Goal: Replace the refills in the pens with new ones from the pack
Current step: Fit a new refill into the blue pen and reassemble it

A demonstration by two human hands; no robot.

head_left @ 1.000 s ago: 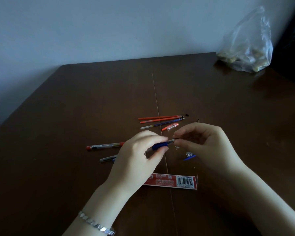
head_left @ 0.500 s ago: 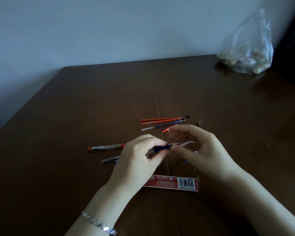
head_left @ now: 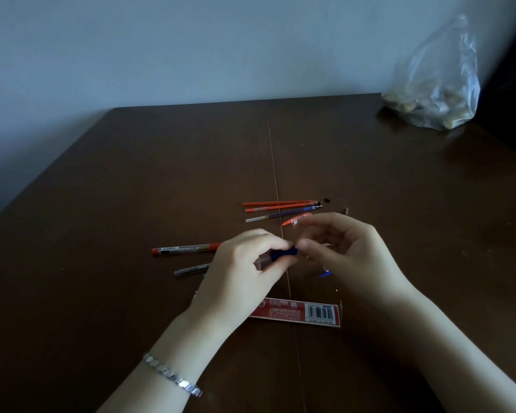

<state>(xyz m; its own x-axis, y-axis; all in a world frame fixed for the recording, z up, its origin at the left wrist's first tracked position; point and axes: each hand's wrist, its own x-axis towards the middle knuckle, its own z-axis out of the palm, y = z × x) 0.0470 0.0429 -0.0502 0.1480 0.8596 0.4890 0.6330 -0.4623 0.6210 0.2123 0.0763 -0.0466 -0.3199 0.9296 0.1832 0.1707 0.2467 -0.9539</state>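
Note:
My left hand [head_left: 245, 272] grips a pen with a dark blue grip [head_left: 282, 253], its front end pointing right. My right hand [head_left: 346, 251] meets that end with thumb and fingers pinched; what it holds is blurred, maybe the pen's small tip piece. Three loose refills [head_left: 280, 208], two orange and one blue, lie side by side beyond the hands. A red pen [head_left: 185, 248] and a grey pen barrel [head_left: 191, 269] lie to the left. The red refill pack [head_left: 298, 314] lies flat below my hands.
An orange cap [head_left: 295, 219] and a blue cap [head_left: 324, 274] lie near my right hand, with tiny loose parts [head_left: 346, 210] beyond. A clear plastic bag [head_left: 435, 84] with pale lumps stands at the table's far right corner. The wall runs behind the dark wooden table [head_left: 131, 174].
My right hand has shifted its fingers at the pen's front end, closing in on the blue grip. The clear piece seen sticking out half a second ago no longer shows. The left hand stays put.

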